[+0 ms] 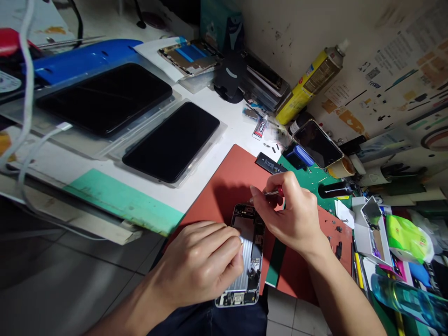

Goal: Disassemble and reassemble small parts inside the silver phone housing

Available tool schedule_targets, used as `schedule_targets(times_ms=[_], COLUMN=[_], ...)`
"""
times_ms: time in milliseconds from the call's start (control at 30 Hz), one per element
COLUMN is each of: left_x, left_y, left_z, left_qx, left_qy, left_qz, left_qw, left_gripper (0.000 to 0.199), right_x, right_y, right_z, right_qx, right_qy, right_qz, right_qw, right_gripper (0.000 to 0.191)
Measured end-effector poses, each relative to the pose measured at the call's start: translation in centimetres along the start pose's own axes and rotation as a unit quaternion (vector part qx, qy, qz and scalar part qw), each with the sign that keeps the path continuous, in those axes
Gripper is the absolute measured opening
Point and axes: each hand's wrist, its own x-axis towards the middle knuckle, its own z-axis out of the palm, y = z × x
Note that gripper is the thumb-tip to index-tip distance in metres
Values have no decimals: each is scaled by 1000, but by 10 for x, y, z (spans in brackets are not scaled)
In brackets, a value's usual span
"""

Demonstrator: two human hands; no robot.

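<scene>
An opened phone body (247, 275) with its inner parts showing lies at the front edge of a red-brown mat (210, 196). My left hand (206, 261) rests curled over the left side of the phone; whatever its fingers may pinch is hidden. My right hand (290, 212) is above the phone's upper right corner, fingers closed around a small screwdriver (279, 191) with a red end, its tip pointing left near the phone's top edge. A black battery (269, 163) lies just beyond my right hand.
Two dark phones (173, 140) lie on plastic trays at the left. A yellow spray can (311, 84) stands at the back. Another phone (318, 143) leans behind the green mat. A blue bottle (409, 298) and loose small parts are at the right.
</scene>
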Motion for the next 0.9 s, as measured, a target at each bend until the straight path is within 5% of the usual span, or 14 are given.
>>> schedule_targets(times_ms=[567,800,900], left_x=[1,-2,-2], left_y=[0,1,2], left_z=[0,2,3], left_qx=[8,26,26], left_qy=[1,3,2], left_qz=[6,2,1], left_qw=[1000,1000,1000], left_gripper=[21,27,27], right_x=[-3,2,3], right_y=[-2,-9,-10], right_z=[0,-19,-22], right_qx=[-59,51,58], right_qy=[1,-160,-167], right_qz=[-23,-47,-52], right_qw=[998,985,983], right_gripper=[24,17,18])
